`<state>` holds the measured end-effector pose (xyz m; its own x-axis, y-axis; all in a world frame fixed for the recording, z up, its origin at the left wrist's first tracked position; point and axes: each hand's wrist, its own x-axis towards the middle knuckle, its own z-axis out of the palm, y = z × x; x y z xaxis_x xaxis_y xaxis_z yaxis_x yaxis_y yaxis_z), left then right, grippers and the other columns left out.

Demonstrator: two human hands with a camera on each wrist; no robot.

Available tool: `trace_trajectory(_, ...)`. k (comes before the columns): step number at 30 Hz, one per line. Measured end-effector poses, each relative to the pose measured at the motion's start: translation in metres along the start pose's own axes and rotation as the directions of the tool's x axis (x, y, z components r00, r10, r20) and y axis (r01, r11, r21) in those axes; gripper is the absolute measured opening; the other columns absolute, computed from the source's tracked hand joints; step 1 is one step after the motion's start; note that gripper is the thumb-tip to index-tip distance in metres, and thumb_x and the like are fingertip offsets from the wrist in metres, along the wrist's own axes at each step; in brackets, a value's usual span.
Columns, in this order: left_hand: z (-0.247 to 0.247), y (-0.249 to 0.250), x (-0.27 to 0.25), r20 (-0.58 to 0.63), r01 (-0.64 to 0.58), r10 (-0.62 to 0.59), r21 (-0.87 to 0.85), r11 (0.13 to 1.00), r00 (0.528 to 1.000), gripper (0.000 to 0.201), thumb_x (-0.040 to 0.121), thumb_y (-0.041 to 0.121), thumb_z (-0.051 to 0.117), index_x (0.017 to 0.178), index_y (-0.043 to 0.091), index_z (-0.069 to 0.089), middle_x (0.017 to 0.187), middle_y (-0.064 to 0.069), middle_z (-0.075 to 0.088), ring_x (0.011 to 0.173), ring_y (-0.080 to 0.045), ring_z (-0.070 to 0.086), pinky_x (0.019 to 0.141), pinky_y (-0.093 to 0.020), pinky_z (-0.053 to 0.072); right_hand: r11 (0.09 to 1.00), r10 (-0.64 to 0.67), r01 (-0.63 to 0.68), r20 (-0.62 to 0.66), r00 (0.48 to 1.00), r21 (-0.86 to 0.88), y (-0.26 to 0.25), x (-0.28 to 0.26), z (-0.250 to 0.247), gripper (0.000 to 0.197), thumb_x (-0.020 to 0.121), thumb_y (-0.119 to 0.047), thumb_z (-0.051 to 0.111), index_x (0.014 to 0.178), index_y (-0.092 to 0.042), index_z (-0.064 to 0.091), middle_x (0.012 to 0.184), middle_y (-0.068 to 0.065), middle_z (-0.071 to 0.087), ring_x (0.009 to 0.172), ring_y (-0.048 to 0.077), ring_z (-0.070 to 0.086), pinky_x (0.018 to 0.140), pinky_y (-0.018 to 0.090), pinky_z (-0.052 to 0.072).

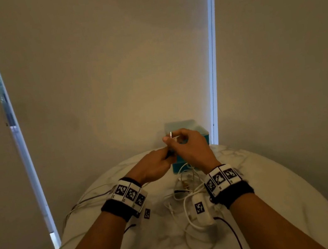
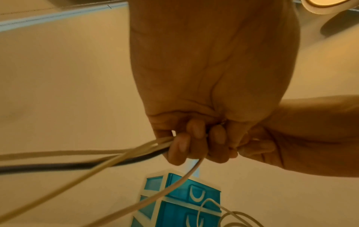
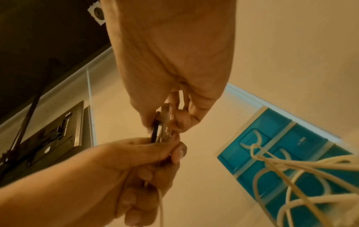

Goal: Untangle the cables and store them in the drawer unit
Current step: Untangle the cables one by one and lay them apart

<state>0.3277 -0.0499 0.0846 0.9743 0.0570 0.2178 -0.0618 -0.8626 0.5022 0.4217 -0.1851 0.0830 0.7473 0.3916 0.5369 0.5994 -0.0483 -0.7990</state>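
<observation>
Both hands are raised together above the round marble table (image 1: 282, 202), in front of the blue drawer unit (image 1: 203, 134). My left hand (image 1: 157, 165) grips a bundle of white cables and one black cable (image 2: 77, 166), its fingers curled round them. My right hand (image 1: 184, 142) pinches the connector ends (image 3: 162, 121) of that bundle between thumb and fingertips; a metal plug tip (image 1: 170, 134) sticks up from it. A tangle of white cables (image 1: 188, 188) lies on the table under my wrists, with a white adapter block (image 1: 202, 209) in it.
The drawer unit (image 3: 291, 153) has white-framed drawers, all closed as far as I can see. White cable strands (image 1: 66, 220) trail off the table's left edge toward the floor. Blinds and wall stand close behind the table. A dark screen (image 3: 48, 138) hangs on a side wall.
</observation>
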Motion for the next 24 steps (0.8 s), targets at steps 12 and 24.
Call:
trace_trajectory(12,0.006,0.004,-0.001,0.069,0.01,-0.016,0.087,0.996,0.998,0.051,0.114,0.049,0.028,0.161,0.031,0.035,0.133,-0.012,0.068,0.114,-0.031,0.065,0.104,-0.048,0.051,0.998,-0.062,0.061,-0.058,0.996,-0.012,0.006,-0.001,0.004,0.031,0.1,-0.057,0.065,0.112,-0.029,0.071,0.12,-0.008,0.066,0.102,0.002,0.065,0.083,0.015,0.052)
trace_trajectory(24,-0.002,0.018,-0.003,0.167,-0.013,-0.002,0.087,0.996,0.986,0.014,0.108,0.01,0.043,0.105,0.019,0.054,0.108,-0.012,0.062,0.096,-0.025,0.059,0.086,-0.035,0.049,0.993,-0.115,0.112,0.094,0.989,0.037,0.014,-0.01,0.016,0.042,0.115,-0.043,0.039,0.129,-0.024,0.073,0.127,-0.01,0.073,0.121,0.0,0.064,0.101,0.019,0.049)
